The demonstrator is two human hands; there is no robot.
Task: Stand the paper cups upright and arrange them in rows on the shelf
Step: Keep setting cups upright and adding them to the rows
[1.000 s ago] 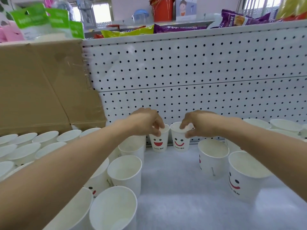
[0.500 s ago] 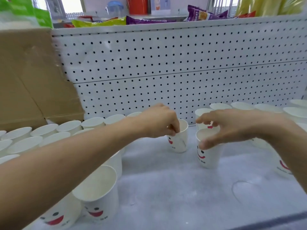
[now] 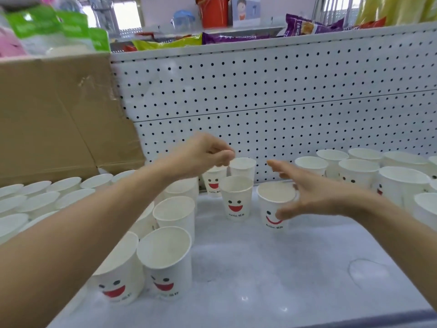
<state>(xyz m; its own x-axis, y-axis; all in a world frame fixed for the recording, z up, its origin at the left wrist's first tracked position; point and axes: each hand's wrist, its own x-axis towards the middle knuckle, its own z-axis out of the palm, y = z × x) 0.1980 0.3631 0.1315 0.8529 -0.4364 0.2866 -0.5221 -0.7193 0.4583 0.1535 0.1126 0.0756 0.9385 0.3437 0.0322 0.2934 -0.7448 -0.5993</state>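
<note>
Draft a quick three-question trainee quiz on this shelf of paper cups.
1. True or false: the right hand is clenched in a fist.
2. What backs the shelf behind the paper cups? A) glass B) white pegboard C) brick
3. Fill in: the cardboard box stands on the ___ side of the view.
Key: 1 false, its fingers are spread; 2 B; 3 left.
</note>
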